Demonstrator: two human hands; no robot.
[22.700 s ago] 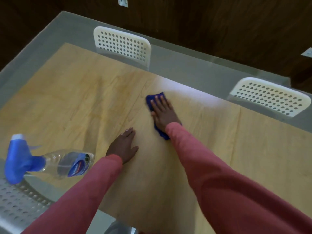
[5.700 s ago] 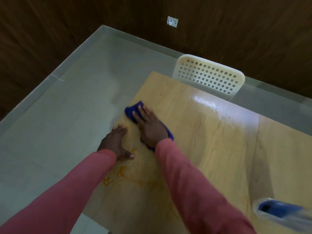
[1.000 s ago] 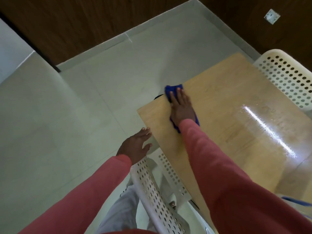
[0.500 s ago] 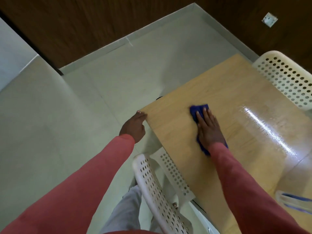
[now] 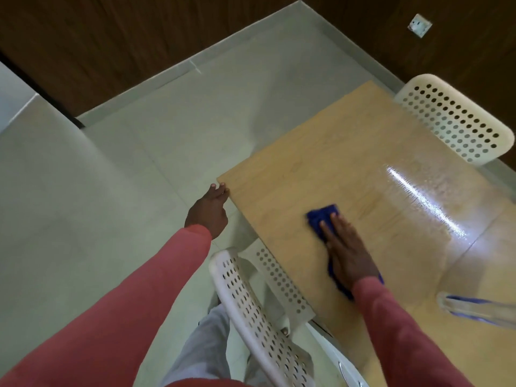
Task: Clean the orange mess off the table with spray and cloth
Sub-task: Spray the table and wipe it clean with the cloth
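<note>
A blue cloth (image 5: 321, 217) lies on the light wooden table (image 5: 329, 163) near its left end. My right hand (image 5: 347, 251) presses flat on the cloth with straight fingers, covering most of it. My left hand (image 5: 209, 210) is off the table's left side, its fingertips touching the table corner. The clear spray bottle (image 5: 480, 310) lies blurred at the right edge of the view, on the table. No orange mess shows on the visible wood. A wet, shiny streak (image 5: 424, 202) glints to the right of the cloth.
A white perforated chair (image 5: 245, 300) stands right below me against the table's near edge. Another white chair (image 5: 458, 121) sits at the far side. Grey floor tiles spread to the left, with a dark wooden wall behind.
My right hand has slid the cloth from the table's left corner towards the right and nearer to me. My left hand has moved up to the table corner.
</note>
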